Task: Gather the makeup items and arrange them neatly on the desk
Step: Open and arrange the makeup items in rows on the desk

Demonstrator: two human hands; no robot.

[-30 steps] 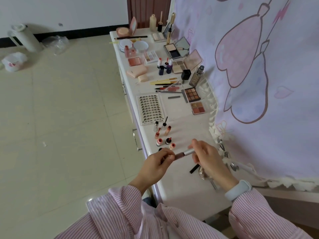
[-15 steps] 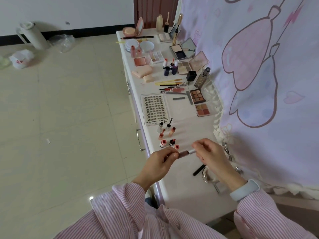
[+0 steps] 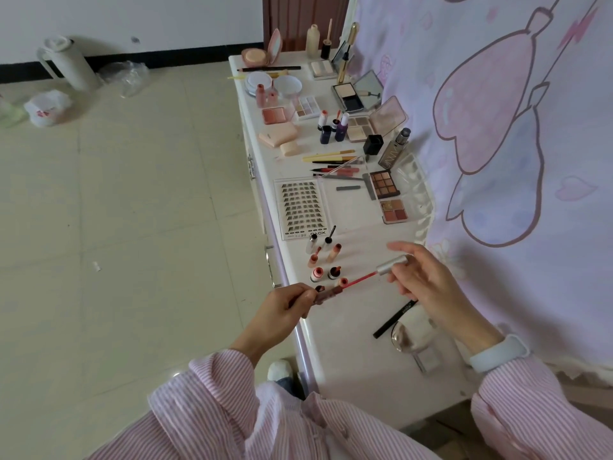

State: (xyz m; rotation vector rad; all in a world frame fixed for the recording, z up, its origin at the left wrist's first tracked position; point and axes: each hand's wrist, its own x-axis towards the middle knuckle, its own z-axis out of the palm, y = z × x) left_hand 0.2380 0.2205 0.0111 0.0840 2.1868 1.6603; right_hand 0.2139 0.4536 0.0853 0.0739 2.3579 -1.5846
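two hands shared one lip gloss above the near end of the white desk (image 3: pixel 335 370): the left hand (image 3: pixel 282 312) was closed around the dark tube (image 3: pixel 326 293), and the right hand (image 3: pixel 428 282) pinched the silver cap (image 3: pixel 393 264) between thumb and curled fingers, index finger lifted free, with the red wand (image 3: pixel 360 279) drawn almost clear of the tube's mouth. the gloss looked light, rigid and smooth enough to slip, so tube body and cap seemed the best places to hold, keeping off the wet wand. just beyond stood a cluster of small lip tints (image 3: pixel 323 260), some uncapped and probably easy to knock over.
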